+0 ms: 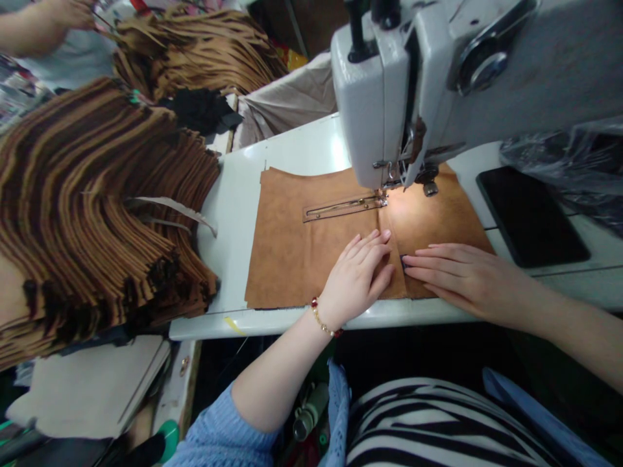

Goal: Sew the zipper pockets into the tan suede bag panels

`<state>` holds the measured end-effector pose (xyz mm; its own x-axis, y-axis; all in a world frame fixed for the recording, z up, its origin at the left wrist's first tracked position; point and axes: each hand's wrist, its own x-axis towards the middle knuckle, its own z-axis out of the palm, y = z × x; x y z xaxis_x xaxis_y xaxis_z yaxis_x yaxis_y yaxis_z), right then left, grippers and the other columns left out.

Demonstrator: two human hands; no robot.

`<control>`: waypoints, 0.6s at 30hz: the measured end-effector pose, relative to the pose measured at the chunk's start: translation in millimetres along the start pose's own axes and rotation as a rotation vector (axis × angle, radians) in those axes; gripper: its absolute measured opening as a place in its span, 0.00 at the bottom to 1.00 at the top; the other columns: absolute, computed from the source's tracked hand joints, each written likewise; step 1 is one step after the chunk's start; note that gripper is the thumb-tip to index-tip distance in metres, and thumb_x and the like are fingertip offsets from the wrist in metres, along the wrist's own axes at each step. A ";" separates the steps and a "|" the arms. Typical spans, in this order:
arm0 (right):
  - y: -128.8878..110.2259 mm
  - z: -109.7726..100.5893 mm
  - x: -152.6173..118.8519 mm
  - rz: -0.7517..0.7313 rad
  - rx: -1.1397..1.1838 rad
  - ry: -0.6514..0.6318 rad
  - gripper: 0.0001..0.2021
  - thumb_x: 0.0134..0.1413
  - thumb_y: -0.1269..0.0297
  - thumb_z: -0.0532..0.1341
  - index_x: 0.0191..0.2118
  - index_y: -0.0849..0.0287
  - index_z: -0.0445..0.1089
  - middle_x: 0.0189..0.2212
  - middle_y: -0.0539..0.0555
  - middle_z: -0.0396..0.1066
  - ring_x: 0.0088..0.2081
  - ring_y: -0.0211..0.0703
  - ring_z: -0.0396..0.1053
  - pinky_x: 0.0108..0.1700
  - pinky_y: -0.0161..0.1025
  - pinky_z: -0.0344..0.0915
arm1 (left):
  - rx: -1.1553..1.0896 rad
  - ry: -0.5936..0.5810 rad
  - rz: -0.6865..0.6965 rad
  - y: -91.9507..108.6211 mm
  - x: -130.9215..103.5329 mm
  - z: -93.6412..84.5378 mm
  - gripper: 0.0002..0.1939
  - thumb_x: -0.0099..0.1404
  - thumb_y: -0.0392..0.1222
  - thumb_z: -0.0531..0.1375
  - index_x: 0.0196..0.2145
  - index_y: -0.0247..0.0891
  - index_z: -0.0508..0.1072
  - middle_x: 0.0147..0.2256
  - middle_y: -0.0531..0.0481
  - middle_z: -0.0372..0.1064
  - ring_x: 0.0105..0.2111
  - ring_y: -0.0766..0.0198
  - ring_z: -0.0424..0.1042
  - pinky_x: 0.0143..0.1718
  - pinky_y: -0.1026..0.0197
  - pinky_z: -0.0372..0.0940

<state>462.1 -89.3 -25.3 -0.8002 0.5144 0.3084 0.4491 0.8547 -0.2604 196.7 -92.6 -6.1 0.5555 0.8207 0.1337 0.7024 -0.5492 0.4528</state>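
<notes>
A tan leather panel lies flat on the white sewing machine table, its right part running under the machine head. A zipper is set in a long stitched slot in the panel, its right end at the presser foot. My left hand rests on the panel just below the foot, fingers stretched out. To its right, my right hand lies flat on the panel, fingers extended beside a vertical seam. A small dark bit shows at its fingertips; I cannot make out what it is.
The grey sewing machine overhangs the panel. A black phone lies at the right. At the left rises a thick stack of brown leather pieces. Behind it are more brown strips and another person's arm.
</notes>
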 end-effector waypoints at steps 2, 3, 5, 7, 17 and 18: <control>-6.4 4.1 -0.3 0.033 -0.027 0.011 0.21 0.67 0.67 0.56 0.63 0.59 0.65 0.63 0.52 0.67 0.61 0.47 0.64 0.64 0.48 0.60 | -0.002 -0.004 -0.003 0.3 0.2 -0.9 0.13 0.76 0.42 0.53 0.55 0.39 0.65 0.67 0.46 0.59 0.69 0.62 0.54 0.72 0.49 0.48; -9.6 5.2 0.3 0.046 -0.038 0.020 0.20 0.67 0.67 0.56 0.63 0.59 0.66 0.63 0.52 0.67 0.60 0.47 0.64 0.64 0.48 0.60 | -0.001 -0.007 -0.002 0.5 0.3 -1.4 0.13 0.76 0.42 0.53 0.55 0.39 0.65 0.67 0.46 0.59 0.69 0.62 0.54 0.72 0.49 0.48; -13.9 6.2 1.3 0.065 -0.050 0.032 0.20 0.67 0.67 0.56 0.63 0.60 0.66 0.63 0.53 0.67 0.60 0.47 0.65 0.64 0.49 0.60 | 0.011 -0.017 0.004 0.9 0.6 -2.0 0.13 0.76 0.42 0.52 0.55 0.40 0.65 0.67 0.47 0.59 0.69 0.61 0.54 0.72 0.49 0.48; -14.5 6.0 1.3 0.078 -0.040 0.029 0.21 0.67 0.66 0.56 0.63 0.59 0.65 0.63 0.52 0.67 0.60 0.47 0.64 0.64 0.49 0.60 | 0.030 -0.025 0.011 1.1 0.9 -2.2 0.13 0.76 0.43 0.53 0.55 0.40 0.67 0.68 0.47 0.58 0.69 0.61 0.54 0.72 0.49 0.48; 1.9 1.8 0.9 0.075 0.061 0.002 0.21 0.66 0.66 0.57 0.63 0.56 0.66 0.63 0.52 0.67 0.61 0.47 0.65 0.62 0.49 0.63 | 0.055 -0.011 0.030 -0.3 0.3 -0.4 0.15 0.74 0.47 0.56 0.54 0.41 0.69 0.68 0.46 0.57 0.70 0.59 0.54 0.72 0.48 0.48; 1.7 1.2 1.5 0.080 0.066 -0.005 0.21 0.66 0.66 0.57 0.63 0.55 0.66 0.63 0.52 0.67 0.61 0.47 0.65 0.62 0.50 0.63 | 0.052 -0.012 0.030 -0.3 0.2 -0.5 0.15 0.74 0.47 0.57 0.54 0.41 0.69 0.68 0.46 0.57 0.70 0.59 0.53 0.72 0.48 0.48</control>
<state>461.2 -87.1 -26.3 -0.7651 0.5801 0.2793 0.4846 0.8045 -0.3434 196.4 -92.2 -5.7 0.5817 0.8020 0.1360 0.7075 -0.5813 0.4018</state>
